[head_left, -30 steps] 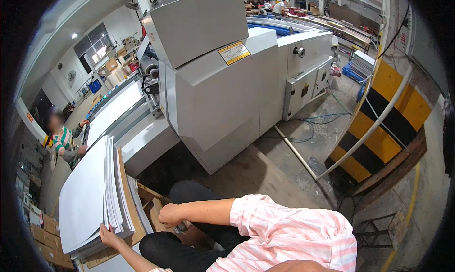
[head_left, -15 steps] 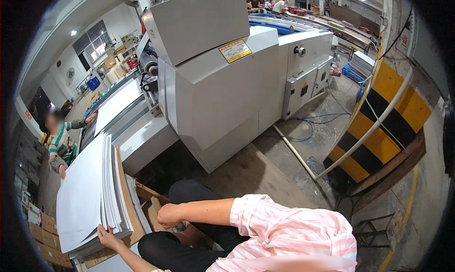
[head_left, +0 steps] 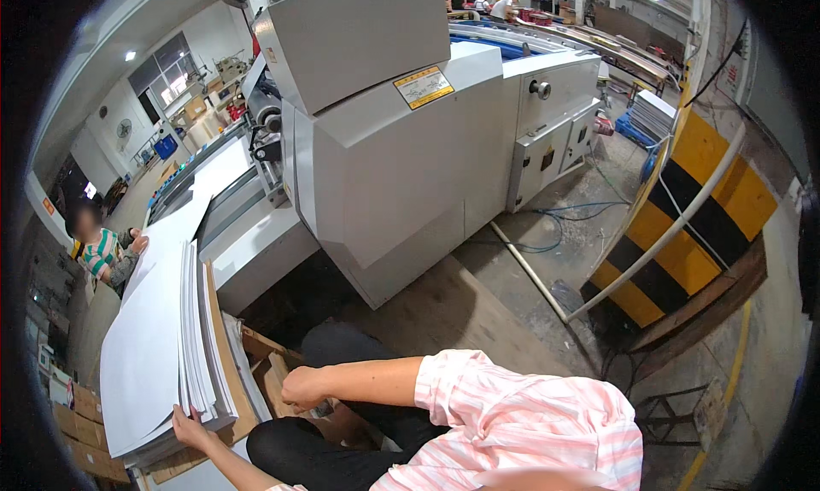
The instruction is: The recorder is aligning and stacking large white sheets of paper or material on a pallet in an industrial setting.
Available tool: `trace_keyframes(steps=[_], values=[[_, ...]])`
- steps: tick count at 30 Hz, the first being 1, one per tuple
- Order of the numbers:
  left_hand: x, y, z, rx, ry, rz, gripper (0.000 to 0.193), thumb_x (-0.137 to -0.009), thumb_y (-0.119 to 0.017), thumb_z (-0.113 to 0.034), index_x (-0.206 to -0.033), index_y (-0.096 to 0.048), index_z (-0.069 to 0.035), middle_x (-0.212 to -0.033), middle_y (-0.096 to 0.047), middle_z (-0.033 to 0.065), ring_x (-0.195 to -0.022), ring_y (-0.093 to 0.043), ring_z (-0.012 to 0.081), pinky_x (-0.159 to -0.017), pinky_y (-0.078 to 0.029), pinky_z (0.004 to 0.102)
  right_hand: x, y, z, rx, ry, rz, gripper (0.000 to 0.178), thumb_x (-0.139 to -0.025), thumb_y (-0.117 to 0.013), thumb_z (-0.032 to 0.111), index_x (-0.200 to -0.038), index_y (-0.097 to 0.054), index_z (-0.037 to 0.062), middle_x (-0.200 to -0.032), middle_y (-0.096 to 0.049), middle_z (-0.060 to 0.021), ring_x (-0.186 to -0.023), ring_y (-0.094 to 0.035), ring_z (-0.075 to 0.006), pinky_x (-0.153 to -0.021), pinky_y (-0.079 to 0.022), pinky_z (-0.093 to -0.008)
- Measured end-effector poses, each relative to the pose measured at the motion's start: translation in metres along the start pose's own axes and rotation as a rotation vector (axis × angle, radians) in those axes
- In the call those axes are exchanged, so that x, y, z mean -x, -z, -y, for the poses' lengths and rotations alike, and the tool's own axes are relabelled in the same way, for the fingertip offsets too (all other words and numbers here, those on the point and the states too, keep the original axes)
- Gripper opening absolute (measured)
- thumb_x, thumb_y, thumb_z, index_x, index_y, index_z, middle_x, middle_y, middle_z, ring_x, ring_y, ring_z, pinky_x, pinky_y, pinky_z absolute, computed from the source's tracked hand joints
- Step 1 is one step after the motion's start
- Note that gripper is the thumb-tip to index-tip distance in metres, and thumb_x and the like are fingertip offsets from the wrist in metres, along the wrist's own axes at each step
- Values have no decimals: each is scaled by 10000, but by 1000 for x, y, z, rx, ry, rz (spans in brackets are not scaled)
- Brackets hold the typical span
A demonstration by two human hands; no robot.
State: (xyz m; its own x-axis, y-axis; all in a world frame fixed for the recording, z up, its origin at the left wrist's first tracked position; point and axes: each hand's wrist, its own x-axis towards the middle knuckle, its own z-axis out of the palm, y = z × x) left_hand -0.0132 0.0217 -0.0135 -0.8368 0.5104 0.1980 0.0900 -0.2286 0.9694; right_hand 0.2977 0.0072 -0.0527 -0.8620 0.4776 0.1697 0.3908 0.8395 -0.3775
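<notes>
A tall stack of large white sheets (head_left: 149, 341) stands at my left, its near corner slightly fanned. At that corner my left hand (head_left: 192, 429) pinches the edge of the top sheets between thumb and fingers. My right hand (head_left: 303, 388) is curled closed by my bent knee, beside a wooden frame (head_left: 272, 380); whatever it may hold is hidden. Across the stack a co-worker in a striped top (head_left: 107, 247) has both hands at a white sheet (head_left: 175, 222) that spans from the stack's far end toward the machine's feed bed.
A large grey machine (head_left: 393, 175) fills the middle, with another white sheet (head_left: 226, 168) on its feed bed. At right stand a yellow-and-black striped block (head_left: 675, 217) and a pale pipe (head_left: 534, 273). Blue hoses (head_left: 555, 226) lie on the floor. Cardboard boxes (head_left: 85, 431) sit lower left.
The co-worker's hands have come together at a sheet, which now reaches from the stack toward the feed bed. The sheet on the bed has moved farther into the machine. My hands have hardly moved.
</notes>
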Motion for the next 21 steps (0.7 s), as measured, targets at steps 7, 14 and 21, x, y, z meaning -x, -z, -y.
trace_keyframes(steps=[7, 14, 21], values=[[0, -2, -8, -125, 31, 2, 259, -845, -578, -187, -945, -590, 52, -881, -573, 97, -730, -558, 172, -565, -507, 221, -1, -1, 0, -23, 15, -26, 234, -689, -603, 252, -757, -651, 34, -706, -611, -186, -707, -599, -357, -617, -477, -434], [3, 16, 2, 223, 41, 117, 318, -885, -496, -111, -1164, -469, 39, -1109, -509, 124, -865, -564, 210, -700, -515, 262, 2, -5, -6, -41, 0, -10, 229, -690, -598, 246, -745, -645, 29, -710, -610, -187, -719, -598, -351, -625, -473, -437], [-15, 37, 12, 507, -33, 307, 355, -902, -460, -91, -1228, -419, 42, -1220, -449, 123, -997, -540, 248, -870, -489, 296, -3, 3, 0, 10, -8, 85, 255, -717, -606, 255, -826, -637, 27, -780, -626, -173, -771, -599, -345, -661, -474, -433]])
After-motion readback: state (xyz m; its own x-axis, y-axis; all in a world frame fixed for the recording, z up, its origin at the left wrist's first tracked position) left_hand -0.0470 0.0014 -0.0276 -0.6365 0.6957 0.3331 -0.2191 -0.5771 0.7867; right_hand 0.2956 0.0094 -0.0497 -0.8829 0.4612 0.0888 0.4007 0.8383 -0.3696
